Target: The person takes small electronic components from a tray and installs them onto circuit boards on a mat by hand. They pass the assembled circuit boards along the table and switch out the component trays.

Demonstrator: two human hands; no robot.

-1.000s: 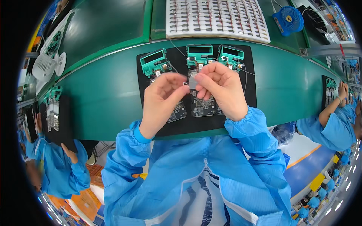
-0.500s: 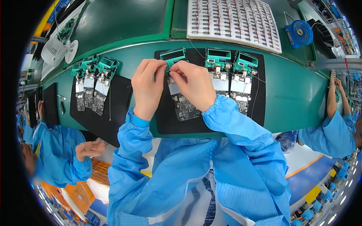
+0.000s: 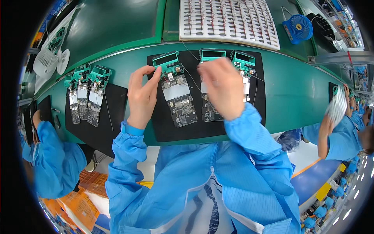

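Note:
My left hand (image 3: pixel 142 96) is beside the left corner of a green plastic housing (image 3: pixel 166 60). Its thumb and forefinger tips come together there, and whatever they pinch is too small to make out. Below that housing a circuit board (image 3: pixel 181 108) with a pale patch lies on a black mat (image 3: pixel 160 130). Smeared by motion, my right hand (image 3: pixel 225 89) hovers over the middle circuit board (image 3: pixel 210 114) and partly hides its green housing (image 3: pixel 212 54). Farther right, a third green housing (image 3: pixel 243 58) has its board mostly behind my right hand. Thin wires run beside the boards.
Several similar boards with green housings (image 3: pixel 99 74) lie on a second black mat (image 3: pixel 87 134) at left. A white foam tray (image 3: pixel 230 23) of small wired parts stands at the back. A blue fan (image 3: pixel 299 28) and a white fan (image 3: pixel 46 62) flank the bench. Co-workers sit on both sides.
My right hand has left the first housing and moved right over the middle board. My left hand stays at the first housing. At right, a co-worker's hand now holds up a pale sheet-like thing.

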